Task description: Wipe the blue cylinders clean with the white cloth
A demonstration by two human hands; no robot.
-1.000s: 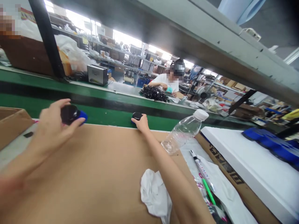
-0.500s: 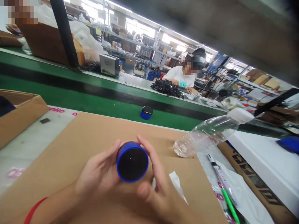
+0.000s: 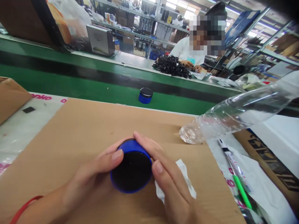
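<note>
A short blue cylinder with a flat black round face [image 3: 132, 172] is between my two hands, its black face tilted toward me. My left hand [image 3: 93, 174] is closed around its left side, the thumb on the upper rim. Against its right side rest the fingers of my right hand [image 3: 171, 177], the fingertips at the top and the thumb near the rim. A crumpled white piece of paper [image 3: 187, 182] shows on both sides of my right hand; whether it is held or lies underneath, I cannot tell. Brown cardboard [image 3: 112, 121] lies below the hands.
Another blue cylinder with a black top [image 3: 145, 95] stands on the green belt [image 3: 98, 88]. To the right are a tilted clear plastic bottle [image 3: 224, 115], a marker [image 3: 227, 152], a green pen [image 3: 243, 191] and a white box [image 3: 277, 127]. A co-worker [image 3: 187, 49] sits beyond a black cable pile [image 3: 171, 65].
My left thumb has come onto the cylinder's rim and my right hand has closed in against it. More of the white paper shows. The view has shifted lower and closer.
</note>
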